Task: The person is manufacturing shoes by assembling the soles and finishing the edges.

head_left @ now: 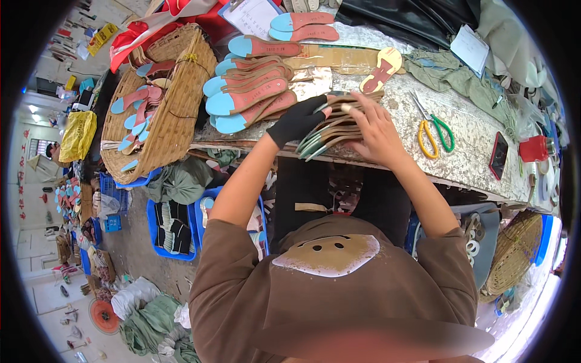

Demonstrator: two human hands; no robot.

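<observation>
Both hands on same stack of insoles (330,134) at bench edge. Gloved left hand (298,119) grips its left end, bare right hand (375,130) curled over top. Scissors (433,132) just right of right hand; loose pile of blue-heeled insoles (248,91) just beyond left.

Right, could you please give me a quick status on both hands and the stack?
Left hand, gloved, and bare right hand both shut on stack of insoles. Stack at table edge. Scissors just right; nothing blocking.

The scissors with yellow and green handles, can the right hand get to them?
Probably yes. The scissors lie in the open on the table, just beside the right hand, with nothing between, though that hand is busy holding the stack of soles.
</observation>
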